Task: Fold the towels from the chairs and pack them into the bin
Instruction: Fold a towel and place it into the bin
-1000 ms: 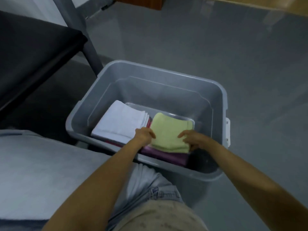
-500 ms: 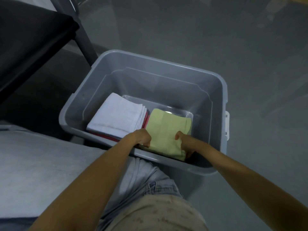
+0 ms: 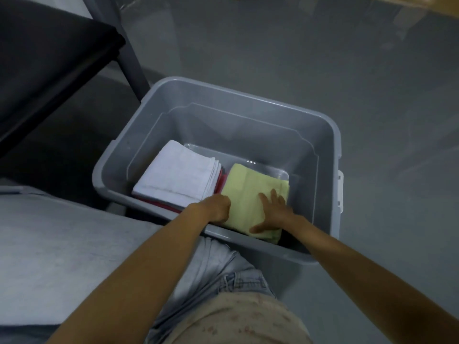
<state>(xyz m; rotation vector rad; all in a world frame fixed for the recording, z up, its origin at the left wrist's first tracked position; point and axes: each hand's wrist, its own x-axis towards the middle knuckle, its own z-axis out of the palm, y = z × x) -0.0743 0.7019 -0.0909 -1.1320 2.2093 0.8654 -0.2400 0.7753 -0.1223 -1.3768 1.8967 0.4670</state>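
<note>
Packing step: the yellow towel (image 3: 250,194) lies in the near right corner of the bin (image 3: 248,125); the right hand (image 3: 273,211) presses it flat, fingers spread; the left hand (image 3: 218,207) curls at its edge, grip unclear; next, probably, letting go cleanly.

A single wide-angle view looks out from the person's head, facing forward and steeply down; the grey bin (image 3: 236,130) on the floor (image 3: 323,58) lies close below and fills the middle of the frame; both forearms run in from the bottom edge to the left hand (image 3: 218,207) and right hand (image 3: 273,209) at the yellow towel (image 3: 248,189); a dark chair (image 3: 49,65) crosses the upper left corner; the person's lap takes the bottom edge.
</note>
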